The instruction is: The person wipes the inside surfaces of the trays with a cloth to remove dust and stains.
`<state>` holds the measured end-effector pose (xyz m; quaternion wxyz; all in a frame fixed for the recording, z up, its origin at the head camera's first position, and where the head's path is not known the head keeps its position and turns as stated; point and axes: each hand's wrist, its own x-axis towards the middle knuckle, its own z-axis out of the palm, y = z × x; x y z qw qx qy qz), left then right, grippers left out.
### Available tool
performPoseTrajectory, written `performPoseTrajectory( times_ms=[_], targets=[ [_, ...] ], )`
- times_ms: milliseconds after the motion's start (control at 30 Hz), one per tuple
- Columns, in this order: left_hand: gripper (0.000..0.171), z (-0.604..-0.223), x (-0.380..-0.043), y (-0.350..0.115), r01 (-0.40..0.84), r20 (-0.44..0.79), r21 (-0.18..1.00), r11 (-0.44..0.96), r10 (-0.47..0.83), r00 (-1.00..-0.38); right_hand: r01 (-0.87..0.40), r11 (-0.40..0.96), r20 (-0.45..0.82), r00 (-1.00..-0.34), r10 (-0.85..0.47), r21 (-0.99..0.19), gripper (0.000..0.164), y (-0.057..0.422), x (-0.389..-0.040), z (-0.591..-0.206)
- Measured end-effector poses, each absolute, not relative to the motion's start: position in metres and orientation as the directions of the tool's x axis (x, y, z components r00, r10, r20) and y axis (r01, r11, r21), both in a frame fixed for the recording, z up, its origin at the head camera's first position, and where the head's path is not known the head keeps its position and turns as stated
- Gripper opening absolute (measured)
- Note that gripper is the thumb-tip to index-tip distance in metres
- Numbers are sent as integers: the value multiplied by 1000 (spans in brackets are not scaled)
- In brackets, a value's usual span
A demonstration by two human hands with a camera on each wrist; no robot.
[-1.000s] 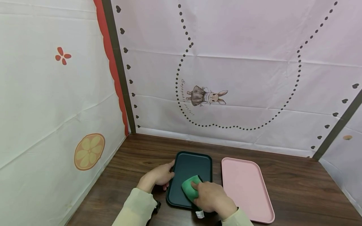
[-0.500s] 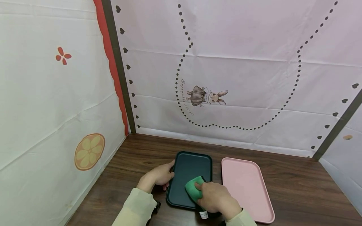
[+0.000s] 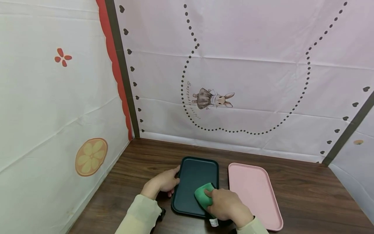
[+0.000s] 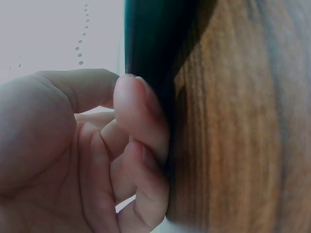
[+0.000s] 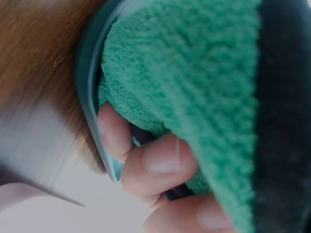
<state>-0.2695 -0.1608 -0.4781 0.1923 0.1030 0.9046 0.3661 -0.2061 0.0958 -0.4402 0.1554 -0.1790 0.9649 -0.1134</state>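
Okay, reading this off my head feed plus both wrist cams. Dark tray (image 3: pixel 193 172) lies flat on the wood-grain table (image 3: pixel 309 195), long side running away from the person. Left hand (image 3: pixel 162 182) is at its left long edge: thumb at the rim, other fingers bent against the side, so I read it as gripping the tray edge. My left wrist view has those fingertips right up against the tray wall, close to the tabletop.

Right hand (image 3: pixel 226 205) is grasping the green cloth (image 3: pixel 204 195), fingers curled into it. Cloth sits on the dark tray, near half, toward the right side. From my right wrist cam I get fuzzy pile, a black band (image 5: pixel 282 121) along one edge, and the bunched end just beside the tray's curved rim. White tag (image 3: pixel 214 222) pokes out below the hand, past the tray's near edge.

Pink tray (image 3: pixel 254 191) lies flat just right of the dark one, narrow strip of table between them at the far end; the right hand partly overlaps its near left edge in my head view. Pale sleeves (image 3: pixel 137 213) on both arms. Behind the table I have a white sheet with a rabbit print (image 3: pixel 211 98), turned sideways.
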Motion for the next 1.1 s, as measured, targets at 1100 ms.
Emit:
performPoseTrajectory(
  times_ms=[1100],
  targets=[
    [66,-476,-269,-162,37,-279,705,708,324,-904,-280,916,-237,-906,-352,-288,56,95,-211,-441]
  ],
)
